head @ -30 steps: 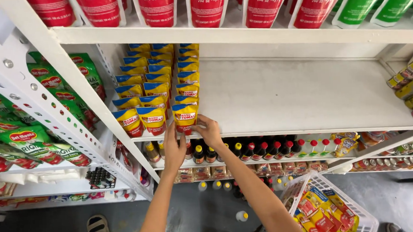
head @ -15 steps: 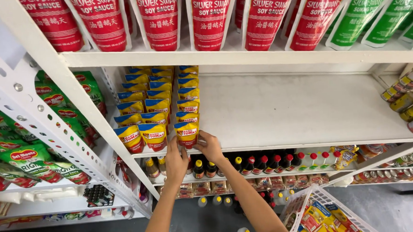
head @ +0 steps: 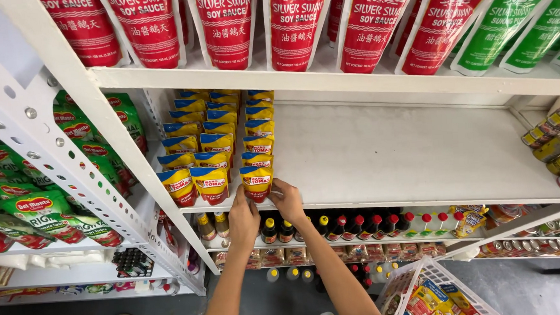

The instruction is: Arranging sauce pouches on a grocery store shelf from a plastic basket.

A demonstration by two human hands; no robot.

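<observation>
A yellow-and-blue sauce pouch (head: 257, 183) is being gripped from both sides at the front edge of the white middle shelf (head: 408, 163), standing upright at the head of the rightmost of three pouch rows. The left hand (head: 244, 220) is being pressed against its lower left corner, fingers closed on it; the right hand (head: 287, 200) is being held at its lower right corner, fingers curled against the pouch in a closed grip. More pouches of the same kind (head: 209, 180) are being kept at 9 o'clock of the held one and behind it toward 12. Red soy sauce pouches (head: 297, 22) are being displayed on the shelf above. Dark bottles with red caps (head: 360, 225) are lined at 5 o'clock below. A white basket of packets (head: 427, 293) is sitting at the lower right.
</observation>
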